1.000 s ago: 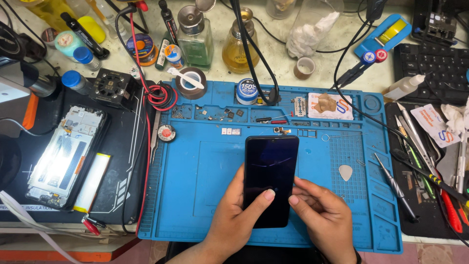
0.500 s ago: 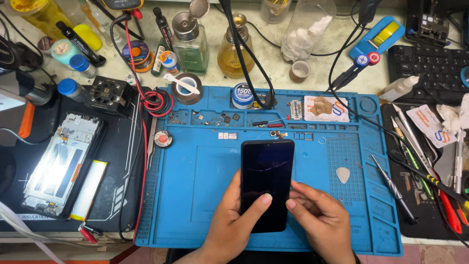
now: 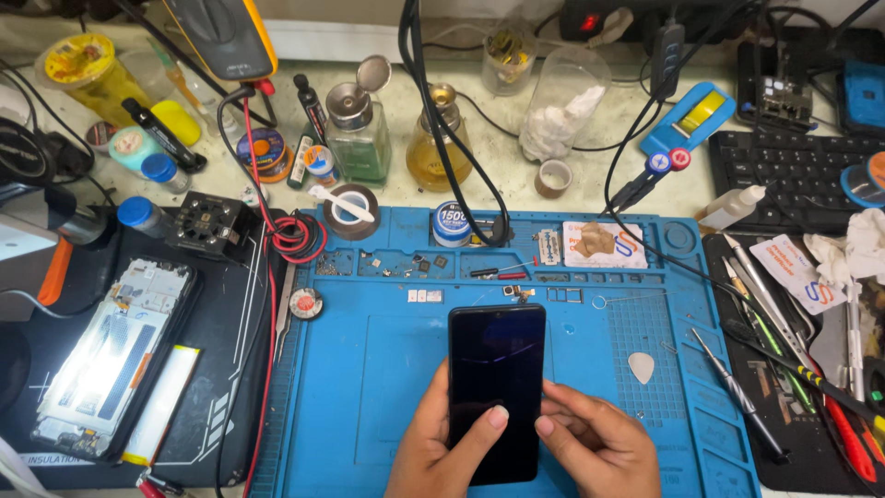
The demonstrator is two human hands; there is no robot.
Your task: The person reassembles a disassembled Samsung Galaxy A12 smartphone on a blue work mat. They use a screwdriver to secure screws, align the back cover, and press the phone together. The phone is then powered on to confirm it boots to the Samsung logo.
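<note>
Left hand (image 3: 441,441): reaches up from the lower edge, fingers cupped behind a black smartphone (image 3: 496,387), thumb laid across its glass; right hand (image 3: 592,441): fingers curled, tips pinching the phone's lower right edge. Smartphone: one, screen up and dark, long axis running away from the person, top end far, held just over the blue repair mat (image 3: 387,378) on the tabletop. Glass bottles: two. White guitar-pick opener (image 3: 642,367): one, right of phone.
</note>
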